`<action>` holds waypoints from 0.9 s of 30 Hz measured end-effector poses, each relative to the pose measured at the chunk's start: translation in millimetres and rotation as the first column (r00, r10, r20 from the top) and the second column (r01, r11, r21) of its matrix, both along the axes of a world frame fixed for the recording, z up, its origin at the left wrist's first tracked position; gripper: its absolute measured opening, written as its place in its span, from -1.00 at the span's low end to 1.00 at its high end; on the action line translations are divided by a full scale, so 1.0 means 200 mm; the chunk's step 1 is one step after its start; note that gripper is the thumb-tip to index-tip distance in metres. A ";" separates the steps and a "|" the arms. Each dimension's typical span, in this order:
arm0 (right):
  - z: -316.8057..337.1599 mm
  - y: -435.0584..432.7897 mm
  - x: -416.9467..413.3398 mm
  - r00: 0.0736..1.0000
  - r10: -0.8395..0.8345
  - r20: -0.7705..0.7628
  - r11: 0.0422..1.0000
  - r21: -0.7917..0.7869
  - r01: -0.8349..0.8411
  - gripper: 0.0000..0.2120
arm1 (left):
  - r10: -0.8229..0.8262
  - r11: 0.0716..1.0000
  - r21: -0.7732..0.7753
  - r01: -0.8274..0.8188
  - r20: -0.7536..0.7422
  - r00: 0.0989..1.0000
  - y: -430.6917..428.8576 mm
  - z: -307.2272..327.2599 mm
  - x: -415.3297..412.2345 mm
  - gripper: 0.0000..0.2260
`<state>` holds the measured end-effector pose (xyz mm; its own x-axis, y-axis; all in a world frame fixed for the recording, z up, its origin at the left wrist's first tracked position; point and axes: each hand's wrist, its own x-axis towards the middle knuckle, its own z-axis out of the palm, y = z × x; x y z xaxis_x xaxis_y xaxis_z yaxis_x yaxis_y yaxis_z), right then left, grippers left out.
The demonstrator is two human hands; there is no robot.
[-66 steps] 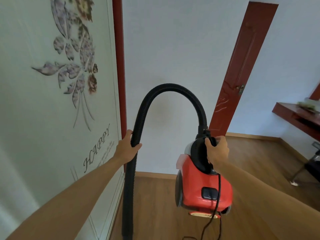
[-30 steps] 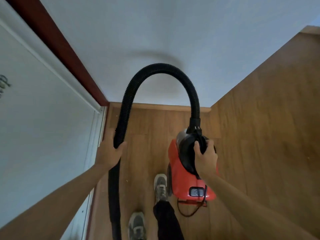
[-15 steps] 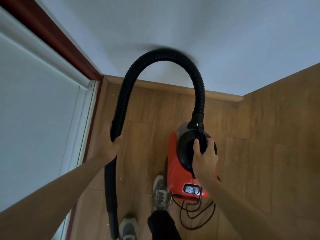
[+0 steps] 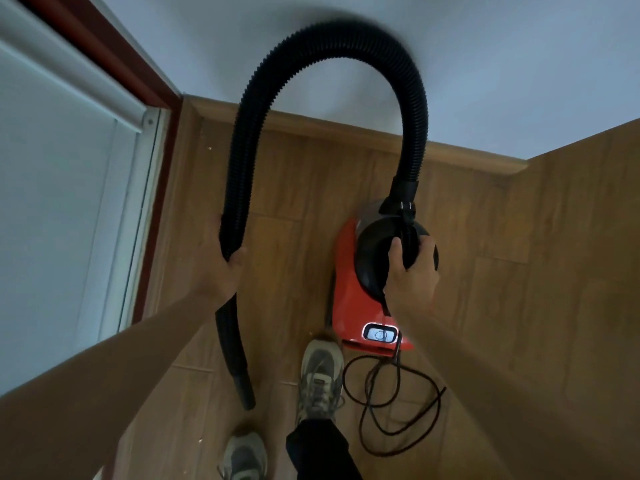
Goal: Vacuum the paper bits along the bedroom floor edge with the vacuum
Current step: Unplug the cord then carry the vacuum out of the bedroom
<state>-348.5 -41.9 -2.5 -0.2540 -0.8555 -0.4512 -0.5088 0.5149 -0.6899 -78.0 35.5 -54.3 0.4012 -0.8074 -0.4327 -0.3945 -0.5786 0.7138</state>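
Far left, you're looking down at a white sliding door panel (image 4: 52, 202), with its dark red frame strip (image 4: 152, 237) running along the wooden floor (image 4: 284, 188). That strip is the edge to work. One pale speck, which I'm guessing is one of the paper bits (image 4: 209, 147), is lying just beside it up near the corner. Any others are too tiny to call from here.

Your left grip (image 4: 225, 275) is clamping round the black hose (image 4: 242, 150) partway down. From there the hose is running down and slightly right, ending at the nozzle (image 4: 246, 396). The nozzle is hanging near the floor and pointing back toward your shoe (image 4: 320, 375), so its mouth is facing away from that speck. The speck is lying up and to the left of your left grip, well apart from the nozzle. I'd say the next move is swinging the nozzle left and forward until the hose's long axis is lining up with the strip. The left grip is the nearer one, so it's doing the steering.

Further right, the red vacuum (image 4: 346, 299) is sitting under your right grip (image 4: 414, 275), whose fingers are curling round its black top handle (image 4: 408, 233). I can't tell if the body is touching the floor. The cord (image 4: 408, 420) is looping loosely beside your shoe, so it may be worth minding while you're stepping.
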 end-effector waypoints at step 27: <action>-0.04 -0.03 -0.04 0.924 0.305 -0.229 0.944 0.204 -0.260 -0.56 | 0.062 0.979 0.191 -0.077 0.085 0.994 -0.11 -0.08 -0.06 -0.51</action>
